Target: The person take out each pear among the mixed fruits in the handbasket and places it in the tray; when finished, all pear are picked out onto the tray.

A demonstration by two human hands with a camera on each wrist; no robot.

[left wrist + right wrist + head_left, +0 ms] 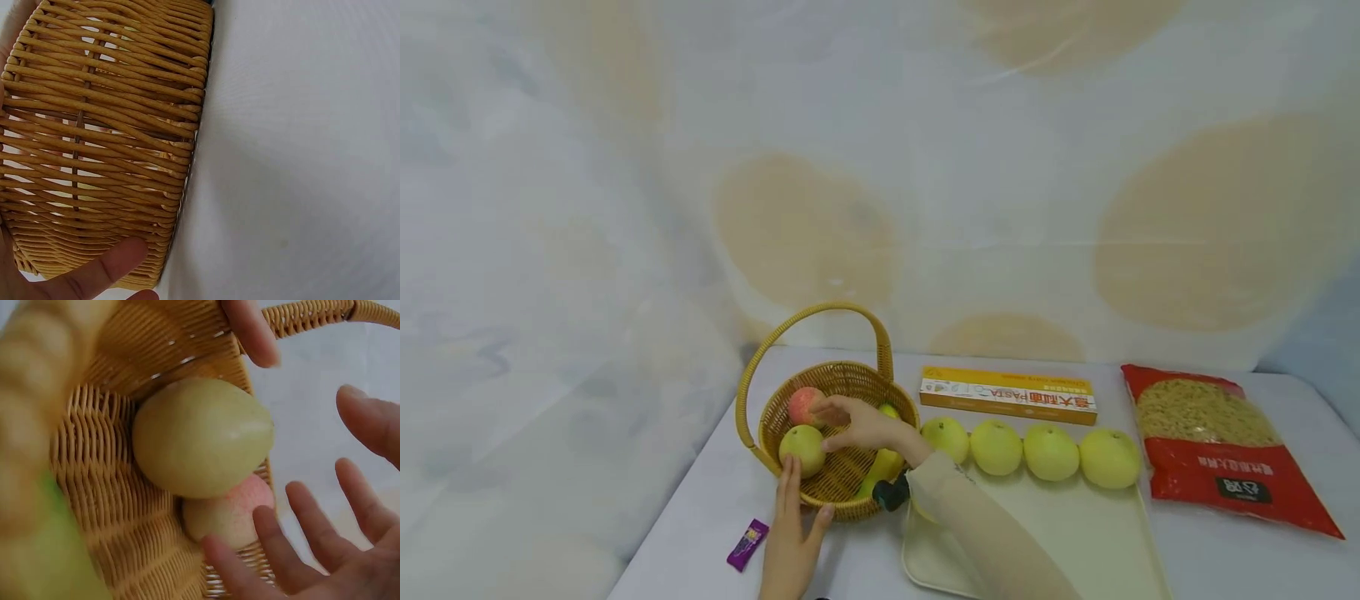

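Observation:
A wicker basket [842, 375] with a tall handle stands on the left part of the table. In it lie a pale green apple [802, 450], a pinkish peach-like fruit [806, 406] behind it, and elongated yellow-green fruit [880, 471] at the right side. My left hand [790, 542] touches the basket's front left, fingertips over the rim by the apple and thumb along the outer weave [125, 150]. Above the basket's inside is my right hand [868, 425], its fingers spread and apart beside the apple [200, 437], holding nothing.
A cream tray [1075, 542] to the right bears a row of green apples [1051, 452]. Behind it lies a pasta box [1007, 396]; farther right, a red bag of pasta [1225, 450]. A small purple packet [747, 545] lies left of my left hand.

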